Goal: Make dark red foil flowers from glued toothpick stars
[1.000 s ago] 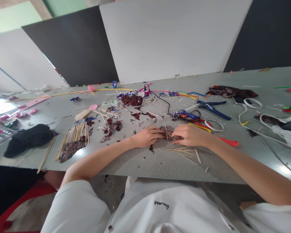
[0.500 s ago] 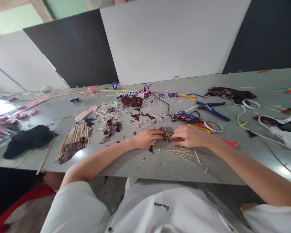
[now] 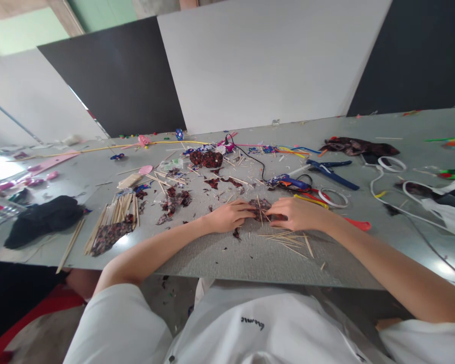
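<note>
A piece of dark, patterned cloth [image 3: 263,203] lies flat on the table between my hands, with thin wooden sticks [image 3: 260,212] crossing on top of it. The fingers of my left hand [image 3: 233,214] are closed together on the cloth's left edge. From the other side my right hand [image 3: 290,212] curls over, its thumb and fingertips closed on the end of a stick at the cloth's right part; the exact grip is partly hidden. More loose wooden sticks [image 3: 286,236] lie just in front of my right hand.
Behind my right hand lie a glue gun [image 3: 288,181], blue-handled pliers [image 3: 333,172] and a white ring [image 3: 333,197]. To the left are a cloth with a bundle of sticks [image 3: 114,237] and a black cloth item [image 3: 43,220]. A dark red patterned bundle [image 3: 206,158] sits further back among scraps.
</note>
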Demonstrator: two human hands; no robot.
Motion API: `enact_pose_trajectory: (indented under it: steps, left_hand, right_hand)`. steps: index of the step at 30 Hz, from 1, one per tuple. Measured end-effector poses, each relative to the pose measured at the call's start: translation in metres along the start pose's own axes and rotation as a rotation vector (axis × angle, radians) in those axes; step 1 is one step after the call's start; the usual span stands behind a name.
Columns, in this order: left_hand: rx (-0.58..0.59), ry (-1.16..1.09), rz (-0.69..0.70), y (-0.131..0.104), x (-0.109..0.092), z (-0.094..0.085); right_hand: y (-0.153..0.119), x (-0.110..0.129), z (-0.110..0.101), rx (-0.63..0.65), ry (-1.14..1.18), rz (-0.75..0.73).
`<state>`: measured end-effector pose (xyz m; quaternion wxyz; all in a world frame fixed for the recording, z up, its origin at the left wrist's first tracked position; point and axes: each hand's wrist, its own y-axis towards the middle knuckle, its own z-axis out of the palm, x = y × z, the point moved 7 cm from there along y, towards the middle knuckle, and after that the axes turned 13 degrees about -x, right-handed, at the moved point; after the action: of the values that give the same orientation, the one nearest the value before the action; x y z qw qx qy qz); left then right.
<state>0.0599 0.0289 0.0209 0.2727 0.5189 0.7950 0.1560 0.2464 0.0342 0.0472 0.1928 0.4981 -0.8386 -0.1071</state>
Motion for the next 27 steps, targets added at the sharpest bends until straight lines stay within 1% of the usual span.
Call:
enact_pose_trajectory:
  steps: [16,22,27]
  left_hand:
    - [0.020,0.008,-0.016,0.0000,0.0011,0.0010]
    - [0.014,0.007,-0.008,0.0006,-0.0001,0.0002]
    - [0.009,0.013,-0.006,0.0000,0.0003,0.0003]
  right_hand:
    - [0.0018,0.0000,-0.0005,-0.026,0.013,0.008]
    - [0.0026,-0.0013,0.0026,0.015,-0.012,0.042]
    - [0.0029,-0.0037,0.0038,0.018,0.001,0.085]
